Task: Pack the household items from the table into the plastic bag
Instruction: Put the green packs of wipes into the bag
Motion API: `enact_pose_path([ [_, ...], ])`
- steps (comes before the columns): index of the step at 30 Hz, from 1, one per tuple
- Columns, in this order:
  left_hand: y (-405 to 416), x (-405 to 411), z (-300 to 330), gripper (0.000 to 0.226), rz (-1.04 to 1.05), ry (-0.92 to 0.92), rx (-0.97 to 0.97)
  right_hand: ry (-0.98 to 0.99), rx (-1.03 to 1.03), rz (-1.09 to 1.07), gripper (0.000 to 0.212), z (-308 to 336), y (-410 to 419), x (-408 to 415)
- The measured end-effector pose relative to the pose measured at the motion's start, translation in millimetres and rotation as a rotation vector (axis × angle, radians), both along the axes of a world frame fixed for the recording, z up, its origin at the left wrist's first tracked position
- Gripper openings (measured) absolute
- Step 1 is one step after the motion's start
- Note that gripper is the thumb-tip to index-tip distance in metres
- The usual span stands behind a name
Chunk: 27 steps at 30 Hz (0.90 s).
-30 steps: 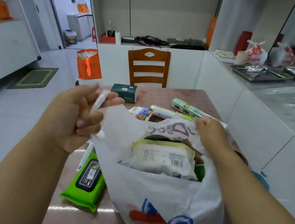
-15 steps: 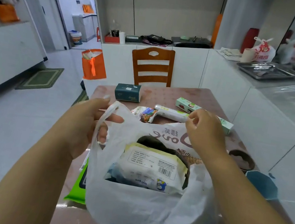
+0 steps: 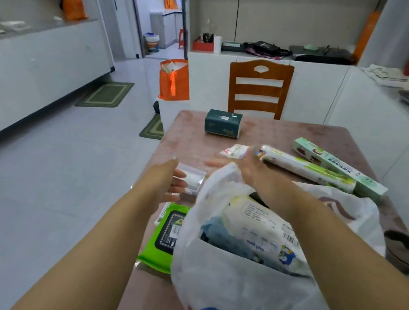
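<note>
The white plastic bag (image 3: 242, 291) stands on the table's near side with a white wipes pack (image 3: 259, 226) inside. My left hand (image 3: 166, 181) is left of the bag, fingers against a small clear-wrapped white roll (image 3: 193, 180); whether it grips the roll is unclear. Blurred, my right hand (image 3: 250, 168) stretches open over the bag's far rim, near a small packet (image 3: 235, 151). A green wipes pack (image 3: 163, 240) lies left of the bag. Beyond it lie a film roll (image 3: 306, 169), a long green box (image 3: 339, 165) and a teal tissue box (image 3: 221, 126).
The pinkish table (image 3: 188, 130) ends at its left edge just beside my left hand. A brown bowl (image 3: 406, 253) sits at the right of the bag. A wooden chair (image 3: 259, 88) stands at the far end, an orange bag (image 3: 174, 79) on the floor.
Both hands let go of the bag's handles. The left hand moved down to the small clear-wrapped roll; the right hand swung forward and left over the bag.
</note>
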<state>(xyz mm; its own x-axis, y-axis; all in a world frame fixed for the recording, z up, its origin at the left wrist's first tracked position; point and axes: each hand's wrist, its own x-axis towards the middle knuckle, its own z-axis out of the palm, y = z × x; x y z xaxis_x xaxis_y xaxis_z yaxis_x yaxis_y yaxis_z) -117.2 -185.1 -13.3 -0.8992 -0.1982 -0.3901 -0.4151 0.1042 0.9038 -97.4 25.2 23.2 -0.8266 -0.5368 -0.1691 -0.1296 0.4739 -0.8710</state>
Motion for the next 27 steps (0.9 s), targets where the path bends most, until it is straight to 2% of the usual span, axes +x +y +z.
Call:
enact_pose_path([
  [1,-3.2,-3.1,-3.6,0.044,0.01,0.0,-0.002,-0.054,0.133,-0.012,0.116,-6.1,-6.6,5.1],
  [2,-6.3,-5.8,-8.7,0.045,0.015,-0.009,-0.004,-0.135,0.241,0.019,0.108,-15.7,-6.1,7.1],
  [4,-11.1,-9.8,-24.6,0.045,0.005,-0.045,-0.035,-0.286,0.435,0.161,0.103,-22.3,-8.3,16.0],
  [6,-12.4,-11.9,-41.3,0.044,-0.013,-0.072,-0.081,-0.326,0.548,0.247,0.091,-17.6,-14.1,20.1],
  [8,-11.9,-14.0,-55.1,0.046,-0.037,-0.089,-0.134,-0.321,0.605,0.234,0.086,-12.1,-17.7,22.8],
  [13,-7.8,-16.8,-77.7,0.067,-0.157,-0.109,-0.462,-0.343,0.581,0.176,0.081,-3.2,-15.7,27.2],
  [16,-5.1,-17.1,-86.9,0.07,-0.151,-0.146,-0.573,-0.336,0.568,0.198,0.079,-1.7,-12.8,30.0],
  [23,-8.7,-21.9,-98.7,0.06,-0.179,-0.304,-0.612,-0.326,0.527,0.17,0.083,-5.5,-13.2,30.8],
  [27,-11.4,-22.4,-103.1,0.058,-0.164,-0.332,-0.482,-0.321,0.509,0.151,0.077,-8.1,-12.5,31.1],
])
